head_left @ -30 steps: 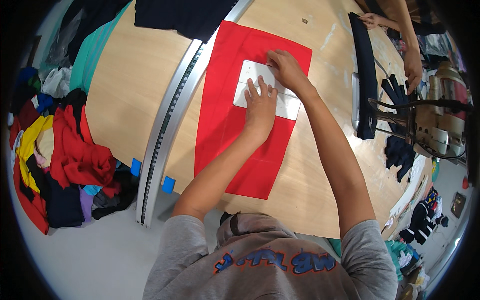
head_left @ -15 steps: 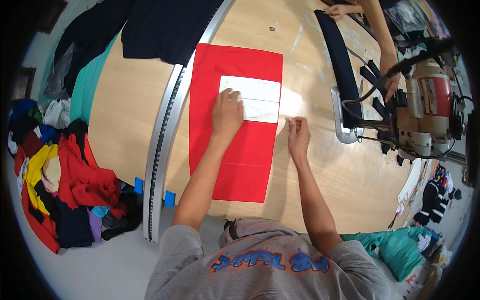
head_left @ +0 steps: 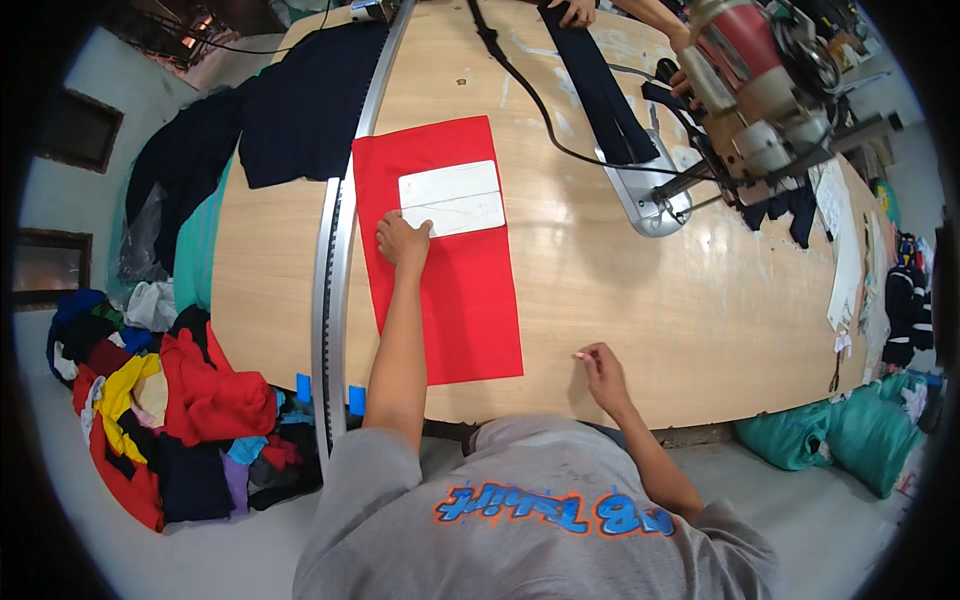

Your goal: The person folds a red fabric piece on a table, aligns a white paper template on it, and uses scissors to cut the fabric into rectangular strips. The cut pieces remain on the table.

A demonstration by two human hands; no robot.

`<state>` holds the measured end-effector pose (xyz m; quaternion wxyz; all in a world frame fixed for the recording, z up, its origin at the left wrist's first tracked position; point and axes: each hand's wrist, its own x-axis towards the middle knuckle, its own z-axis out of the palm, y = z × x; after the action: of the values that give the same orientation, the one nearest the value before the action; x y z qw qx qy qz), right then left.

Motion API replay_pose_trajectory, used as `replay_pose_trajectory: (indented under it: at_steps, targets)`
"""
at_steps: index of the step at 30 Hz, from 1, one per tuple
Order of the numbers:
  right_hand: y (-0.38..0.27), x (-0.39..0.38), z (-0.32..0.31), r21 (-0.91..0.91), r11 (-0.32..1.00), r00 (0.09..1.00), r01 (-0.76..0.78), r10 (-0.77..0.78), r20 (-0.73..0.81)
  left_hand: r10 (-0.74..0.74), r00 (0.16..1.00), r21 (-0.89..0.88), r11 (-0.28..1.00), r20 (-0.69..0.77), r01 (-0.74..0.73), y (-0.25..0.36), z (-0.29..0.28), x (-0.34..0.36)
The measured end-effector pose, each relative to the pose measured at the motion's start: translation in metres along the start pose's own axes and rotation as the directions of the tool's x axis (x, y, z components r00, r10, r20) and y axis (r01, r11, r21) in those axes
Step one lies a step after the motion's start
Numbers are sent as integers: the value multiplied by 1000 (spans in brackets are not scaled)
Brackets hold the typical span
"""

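We see the left hand (head_left: 404, 240) at the lower left corner of a white plate (head_left: 450, 184), half open with its fingers bent and its thumb on the plate; we cannot tell whether it grips the edge. The right hand (head_left: 604, 376) hangs apart from the cloth, low over the wooden table (head_left: 690, 330), its fingers drawn together around a small pale piece (head_left: 581, 356) that we find too small to name. The plate, crossed by a dark line, lies flat on the upper half of a red cloth (head_left: 470, 310), against its right edge. Just left of the cloth we see a long silver rail (head_left: 330, 290), with dark navy fabric (head_left: 310, 110) beyond. Farther right stands a red and cream machine (head_left: 748, 50), a long navy strip (head_left: 598, 95) reaching its silver base; a co-worker's hand (head_left: 576, 12) touches the strip's far end. We see heaped coloured clothes (head_left: 215, 395) at the lower left and green bundles (head_left: 870, 440) at the lower right.
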<state>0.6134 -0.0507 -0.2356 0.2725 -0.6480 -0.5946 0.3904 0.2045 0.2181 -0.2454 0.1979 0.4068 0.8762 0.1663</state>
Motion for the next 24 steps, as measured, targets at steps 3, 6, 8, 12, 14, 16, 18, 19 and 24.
replay_pose_trajectory:
  at_steps: [3,6,8,12,14,16,18,19,24]
  targets:
    - [17,-39,-36,-124,985,992,-118,113,-47,13,999,50,999,-48,-11,17,-1,-3]
    - [18,-66,-54,2,983,981,-183,183,-58,150,982,-374,909,-119,-184,-9,-13,1]
    - [37,-87,-60,164,962,963,-217,239,-126,220,975,-665,726,-15,-174,8,-26,-31]
    - [57,-111,-75,298,943,941,-151,229,-249,350,931,-822,557,104,-117,55,-60,-193]
    - [38,-101,-70,271,960,967,-72,133,-216,379,924,-778,598,61,-194,17,-59,-244]
    - [7,-92,-69,182,983,1000,27,-27,-4,318,948,-772,605,9,-196,-13,-74,-298]
    - [-12,-81,-57,207,973,985,103,-130,118,235,972,-830,539,-19,-146,-52,-91,-325]
    - [-24,-76,-50,207,971,974,118,-153,166,185,983,-833,541,-14,-114,-73,-103,-338]
    - [-79,-40,8,169,908,856,383,-418,304,-61,978,-879,452,-198,-150,-157,-149,-390]
